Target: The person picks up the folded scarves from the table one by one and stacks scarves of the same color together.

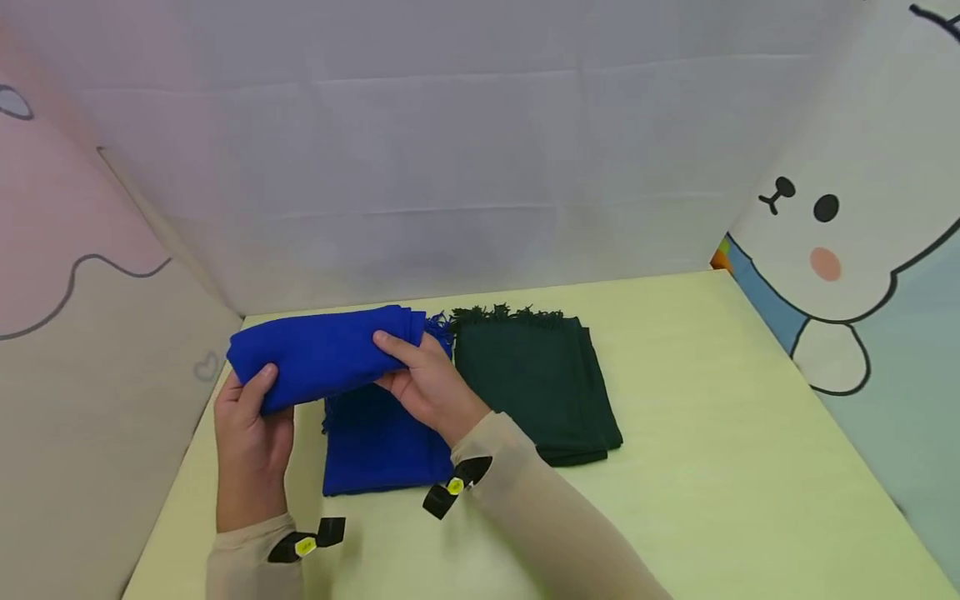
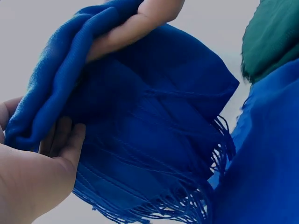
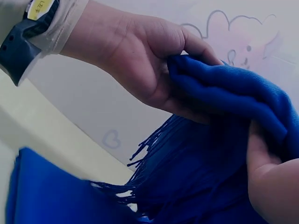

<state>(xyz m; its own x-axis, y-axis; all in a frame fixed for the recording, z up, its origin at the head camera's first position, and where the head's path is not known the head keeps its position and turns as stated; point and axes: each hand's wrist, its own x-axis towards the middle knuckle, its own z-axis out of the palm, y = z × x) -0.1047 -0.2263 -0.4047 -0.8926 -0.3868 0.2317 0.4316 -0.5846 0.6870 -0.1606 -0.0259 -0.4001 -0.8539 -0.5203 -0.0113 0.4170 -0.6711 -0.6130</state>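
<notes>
A folded blue fringed scarf (image 1: 322,350) is held up off the table between both hands. My left hand (image 1: 251,442) grips its left end, thumb on top and fingers beneath. At the right end my right hand (image 1: 431,383) pinches it the same way. In the left wrist view, the scarf's fringe (image 2: 182,200) hangs below the folded edge. Under the held scarf, a second blue scarf (image 1: 382,458) lies folded on the table, partly hidden. Beside it to the right is a folded dark green scarf (image 1: 525,383) with its fringe toward the back.
The pale yellow table (image 1: 712,433) reaches far to the right of the scarves. A white cloth wall (image 1: 450,167) stands behind it. Printed panels with cartoon figures, such as the white bear (image 1: 862,208), close in the left and right sides.
</notes>
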